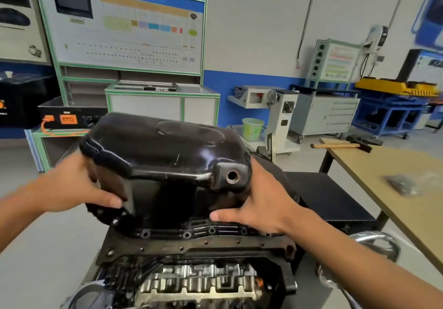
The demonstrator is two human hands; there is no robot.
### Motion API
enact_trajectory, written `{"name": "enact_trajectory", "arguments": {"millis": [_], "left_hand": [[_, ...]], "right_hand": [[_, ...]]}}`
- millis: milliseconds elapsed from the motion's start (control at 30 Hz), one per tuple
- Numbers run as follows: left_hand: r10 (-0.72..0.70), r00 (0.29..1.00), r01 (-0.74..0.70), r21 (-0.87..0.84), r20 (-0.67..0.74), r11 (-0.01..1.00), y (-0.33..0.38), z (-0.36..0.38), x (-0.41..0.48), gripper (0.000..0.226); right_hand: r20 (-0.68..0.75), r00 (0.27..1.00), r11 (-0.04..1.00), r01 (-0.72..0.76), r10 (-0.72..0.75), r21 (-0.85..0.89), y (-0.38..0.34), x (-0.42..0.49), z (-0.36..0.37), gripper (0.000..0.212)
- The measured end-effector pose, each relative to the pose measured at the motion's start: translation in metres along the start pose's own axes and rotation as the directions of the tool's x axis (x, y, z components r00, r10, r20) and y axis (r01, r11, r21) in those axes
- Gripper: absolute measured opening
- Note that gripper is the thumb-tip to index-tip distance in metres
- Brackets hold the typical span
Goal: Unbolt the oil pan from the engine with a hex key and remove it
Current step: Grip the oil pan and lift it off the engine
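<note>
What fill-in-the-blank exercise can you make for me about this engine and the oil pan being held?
1. The number of hands gripping the glossy black metal oil pan is ____.
2. The pan's round drain hole sits nearest the ____ hand.
3. A wooden-handled ____ lies on the tan wooden table.
4. The plastic bucket behind the pan is coloured ____.

Missing words: two (left hand, right hand); right; hammer; green.

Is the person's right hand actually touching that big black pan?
Touching. The head view shows the right hand pressed against the oil pan beside its drain hole, thumb lying on the front wall.
</note>
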State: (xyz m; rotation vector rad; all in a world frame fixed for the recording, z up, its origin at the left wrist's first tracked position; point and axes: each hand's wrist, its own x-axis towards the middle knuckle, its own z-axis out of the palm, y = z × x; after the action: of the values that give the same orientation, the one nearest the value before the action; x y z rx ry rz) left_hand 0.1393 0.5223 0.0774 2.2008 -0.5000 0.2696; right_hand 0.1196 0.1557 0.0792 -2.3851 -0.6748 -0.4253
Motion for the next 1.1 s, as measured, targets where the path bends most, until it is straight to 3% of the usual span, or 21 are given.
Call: {"name": "enact_trajectory", "arguments": {"millis": [33,233,333,500,567,667,733,900,1100], "left_hand": [[0.035,0.999,-0.035,-0.008,-0.001,0.999,0.016,-0.005,0.007,0.08],[0.232,0.973,-0.227,-0.136,0.018,0.964,0.119,0.017,0.05,0.08],[0.355,0.935,-0.346,-0.155,0.032,0.925,0.16,0.065,0.07,0.067],[0.531,0.834,-0.502,-0.198,0.146,0.842,0.231,0.2,0.109,0.036],[0.587,0.786,-0.512,-0.327,0.195,0.794,0.266,0.262,0.116,0.039],[0.645,0.719,-0.465,-0.511,0.258,0.723,0.322,0.348,0.128,0.082],[0.66,0.671,-0.408,-0.575,0.338,0.709,0.353,0.401,0.138,0.098],[0.718,0.514,-0.349,-0.65,0.47,0.675,0.399,0.507,0.129,0.097],[0.727,0.446,-0.277,-0.692,0.522,0.666,0.405,0.579,0.129,0.102]], "right_hand": [[-0.005,1.0,1.0,0.007,-0.007,0.011,0.001,0.002,-0.01,0.104],[-0.055,0.998,0.993,-0.049,0.043,-0.103,0.006,-0.022,-0.111,0.097],[-0.089,0.99,0.974,-0.122,0.106,-0.191,0.012,-0.063,-0.169,0.098],[-0.223,0.913,0.887,-0.391,0.341,-0.244,0.045,-0.185,-0.257,0.096],[-0.271,0.861,0.835,-0.494,0.431,-0.241,0.058,-0.241,-0.286,0.094],[-0.362,0.744,0.735,-0.65,0.562,-0.194,0.076,-0.319,-0.32,0.092],[-0.421,0.659,0.668,-0.728,0.623,-0.151,0.087,-0.366,-0.335,0.089],[-0.502,0.546,0.561,-0.816,0.671,-0.138,0.113,-0.449,-0.346,0.088],[-0.508,0.464,0.486,-0.868,0.726,-0.099,0.15,-0.492,-0.338,0.09]]}}
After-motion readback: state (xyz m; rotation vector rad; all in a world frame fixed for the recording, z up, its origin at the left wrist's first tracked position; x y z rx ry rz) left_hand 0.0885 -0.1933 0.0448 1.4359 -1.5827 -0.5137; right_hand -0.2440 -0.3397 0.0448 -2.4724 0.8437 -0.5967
